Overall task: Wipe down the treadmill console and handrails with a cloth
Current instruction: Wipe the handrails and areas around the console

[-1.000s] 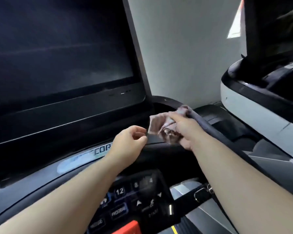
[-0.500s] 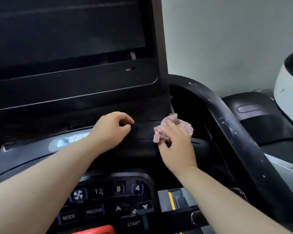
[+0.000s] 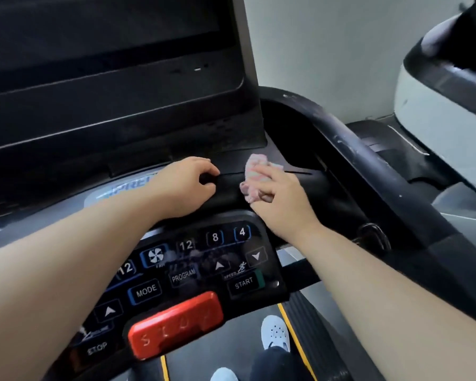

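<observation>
On the dark ledge of the treadmill console [image 3: 228, 188], just under the big black screen [image 3: 107, 64], a small pink cloth [image 3: 254, 174] is pressed down by the right hand [image 3: 283, 200]. The cloth is bunched up. The fingers are laid almost flat over it and are not curled round it. Pink edges can be seen poking out at the top and at the left of the fingers.

The left hand [image 3: 187, 185] is rested on the same ledge, just beside the cloth but not touching it. Its fingers are curled in toward the thumb, and nothing can be seen held inside them. Part of a blue and white label is hidden under this wrist.

Below both hands, a panel of buttons [image 3: 204, 259] is seen. Numbers 4, 8 and 12 are printed on it, along with a fan sign, arrows, and the words MODE, PROGRAM and START. A big red stop button [image 3: 173, 324] is set at the near edge of the panel.

To the right of the cloth, a thick black handrail [image 3: 374, 171] is curved round the console and down toward the person. Pale scuff marks are spotted along it.

At the bottom, a white shoe [image 3: 275, 331] is planted on the grey belt [image 3: 217, 350], near a yellow line. A black and white machine [image 3: 434, 114] is parked at the far right by a pale wall [image 3: 327, 50].
</observation>
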### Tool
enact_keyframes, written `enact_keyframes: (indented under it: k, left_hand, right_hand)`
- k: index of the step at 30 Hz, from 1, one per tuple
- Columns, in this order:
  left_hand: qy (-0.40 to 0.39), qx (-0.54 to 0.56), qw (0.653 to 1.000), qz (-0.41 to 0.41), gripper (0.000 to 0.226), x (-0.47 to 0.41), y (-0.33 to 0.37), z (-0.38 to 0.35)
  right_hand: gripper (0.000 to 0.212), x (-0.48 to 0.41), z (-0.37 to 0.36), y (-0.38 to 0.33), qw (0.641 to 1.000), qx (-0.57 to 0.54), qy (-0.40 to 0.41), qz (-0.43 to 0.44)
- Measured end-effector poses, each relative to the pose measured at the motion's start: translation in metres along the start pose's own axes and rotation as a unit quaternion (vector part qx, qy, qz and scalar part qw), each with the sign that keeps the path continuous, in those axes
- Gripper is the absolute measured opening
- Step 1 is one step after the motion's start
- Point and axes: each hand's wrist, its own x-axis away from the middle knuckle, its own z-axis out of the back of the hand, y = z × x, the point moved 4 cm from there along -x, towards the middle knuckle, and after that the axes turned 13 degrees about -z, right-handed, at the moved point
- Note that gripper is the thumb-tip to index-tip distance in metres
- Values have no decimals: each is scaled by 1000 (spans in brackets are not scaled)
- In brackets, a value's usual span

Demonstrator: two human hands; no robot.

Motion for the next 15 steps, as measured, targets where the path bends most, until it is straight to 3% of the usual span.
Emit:
enact_keyframes:
  k: [3, 4, 7, 9, 12, 15]
  left_hand:
    - [-37, -15, 999, -19, 40, 8, 0, 1]
    - [-47, -16, 999, -18, 41, 11, -1, 1]
    - [-45, -7, 999, 6, 34, 9, -2, 7]
    - [-26, -1, 999, 25, 28, 4, -1, 13]
    - [18, 4, 1000, 18, 25, -5, 5, 17]
    - [55, 10, 998, 11, 26, -14, 11, 12]
  right_hand:
    - [8, -3, 32, 18, 997, -8, 28, -77]
    - [17, -5, 44, 27, 990, -27, 42, -135]
    - [29, -5, 62, 43, 925, -206, -7, -318]
    - [36, -8, 64, 48, 876, -291, -36, -383]
    - [40, -18, 71, 40, 821, -420, -40, -386]
    - [39, -35, 73, 18, 782, -530, -100, -311]
